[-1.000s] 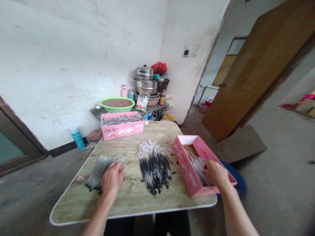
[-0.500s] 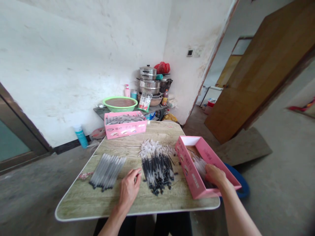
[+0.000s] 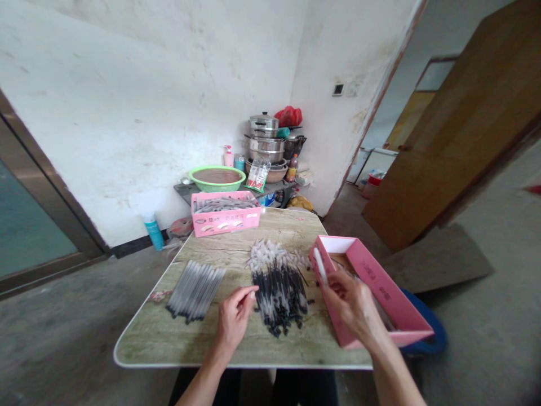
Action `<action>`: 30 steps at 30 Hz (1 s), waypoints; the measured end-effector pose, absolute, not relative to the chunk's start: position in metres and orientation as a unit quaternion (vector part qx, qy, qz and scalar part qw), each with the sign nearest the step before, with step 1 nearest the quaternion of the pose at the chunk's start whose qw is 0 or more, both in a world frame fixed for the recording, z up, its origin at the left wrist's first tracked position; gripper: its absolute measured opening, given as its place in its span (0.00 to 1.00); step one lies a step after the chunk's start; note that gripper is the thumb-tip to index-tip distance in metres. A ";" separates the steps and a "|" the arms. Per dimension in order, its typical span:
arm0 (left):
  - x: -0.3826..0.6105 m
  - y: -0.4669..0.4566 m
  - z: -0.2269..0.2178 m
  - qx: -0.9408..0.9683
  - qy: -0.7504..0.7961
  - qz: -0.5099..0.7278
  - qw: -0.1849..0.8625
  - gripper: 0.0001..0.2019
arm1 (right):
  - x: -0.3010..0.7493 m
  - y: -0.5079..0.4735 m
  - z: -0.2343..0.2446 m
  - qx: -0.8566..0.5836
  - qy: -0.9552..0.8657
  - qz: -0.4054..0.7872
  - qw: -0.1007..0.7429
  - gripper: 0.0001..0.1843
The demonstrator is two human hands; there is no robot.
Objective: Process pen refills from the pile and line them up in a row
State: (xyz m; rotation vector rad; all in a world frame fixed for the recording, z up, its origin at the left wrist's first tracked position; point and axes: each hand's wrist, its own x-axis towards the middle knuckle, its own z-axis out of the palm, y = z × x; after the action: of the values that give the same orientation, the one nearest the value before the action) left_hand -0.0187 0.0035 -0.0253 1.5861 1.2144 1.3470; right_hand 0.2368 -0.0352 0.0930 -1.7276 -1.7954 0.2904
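My right hand [image 3: 349,299] pinches a whitish pen barrel [image 3: 320,266] above the left wall of the right-hand pink box [image 3: 374,268]. My left hand [image 3: 235,313] is closed over the table, thumb and fingertips together; anything between them is too small to make out. Its fingertips are close to the left edge of a pile of black-ended pen refills [image 3: 281,299]. Small whitish pieces [image 3: 268,254] lie heaped just behind that pile. Left of my left hand, a row of translucent grey tubes with black ends [image 3: 198,288] lies side by side on the table [image 3: 169,349].
A second pink box [image 3: 226,221], full of grey tubes, stands at the table's far left edge. Behind it are a green basin [image 3: 217,179] and stacked steel pots [image 3: 265,138] on a low stand. A blue round object [image 3: 425,327] shows below the right-hand box.
My right hand has come up out of the right-hand box, moving left with a pen barrel. My left hand has shifted slightly toward the refills. The view has turned a little left.
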 end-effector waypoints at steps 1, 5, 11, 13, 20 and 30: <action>-0.015 0.003 -0.024 0.597 0.453 0.522 0.406 0.15 | 0.220 -0.037 0.086 -0.632 -0.697 0.145 0.306 0.08; -0.003 0.001 -0.025 0.550 0.367 0.495 0.564 0.17 | 0.161 -0.041 0.047 -0.612 -0.716 0.181 0.283 0.08; -0.001 0.002 -0.037 0.496 0.354 0.518 0.601 0.13 | 0.147 -0.035 0.014 -0.601 -0.718 0.218 0.275 0.13; -0.003 0.004 -0.040 0.456 0.364 0.537 0.609 0.14 | 0.162 -0.028 0.010 -0.661 -0.690 0.158 0.248 0.13; -0.003 0.006 -0.041 0.404 0.375 0.568 0.611 0.15 | 0.193 0.003 -0.006 -0.765 -0.618 0.067 0.166 0.13; -0.004 0.008 -0.043 0.401 0.372 0.572 0.611 0.14 | 0.187 0.013 -0.023 -0.781 -0.606 0.058 0.138 0.11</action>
State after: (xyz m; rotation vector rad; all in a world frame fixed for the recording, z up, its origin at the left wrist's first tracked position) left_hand -0.0036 0.0079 -0.0434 0.9256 0.8592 1.3199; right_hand 0.1871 0.0131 -0.0229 -2.2592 -1.7533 0.1689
